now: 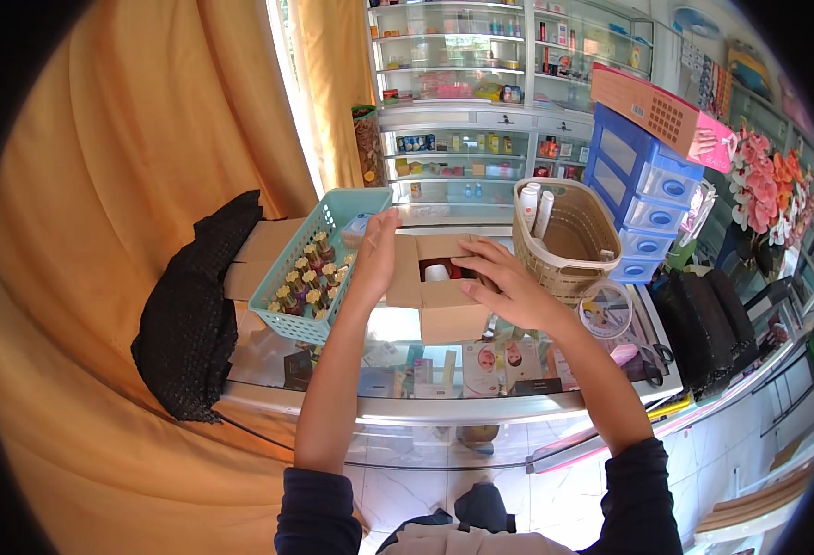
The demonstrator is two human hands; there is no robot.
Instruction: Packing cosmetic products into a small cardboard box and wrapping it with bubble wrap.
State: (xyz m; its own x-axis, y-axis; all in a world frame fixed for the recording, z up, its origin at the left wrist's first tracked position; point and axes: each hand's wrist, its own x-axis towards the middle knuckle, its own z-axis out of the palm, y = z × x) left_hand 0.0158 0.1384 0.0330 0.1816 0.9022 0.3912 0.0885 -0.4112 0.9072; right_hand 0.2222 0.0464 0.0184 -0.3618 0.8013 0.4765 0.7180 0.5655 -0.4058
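Observation:
A small cardboard box stands on the glass display counter, its top partly open, with a white cap and something dark red showing inside. My left hand is upright against the box's left side; its inner side is hidden. Over the right part of the box top lies my right hand, fingers spread on the flaps around the opening. Close by on the left is a green plastic basket with several small bottles with gold flower-shaped caps. To the right, a beige plastic basket contains white bottles.
Black bubble wrap and another cardboard box lie at the left. Blue drawers carry a pink and brown box. A clear round container and scissors sit at the counter's right. Curtains hang left.

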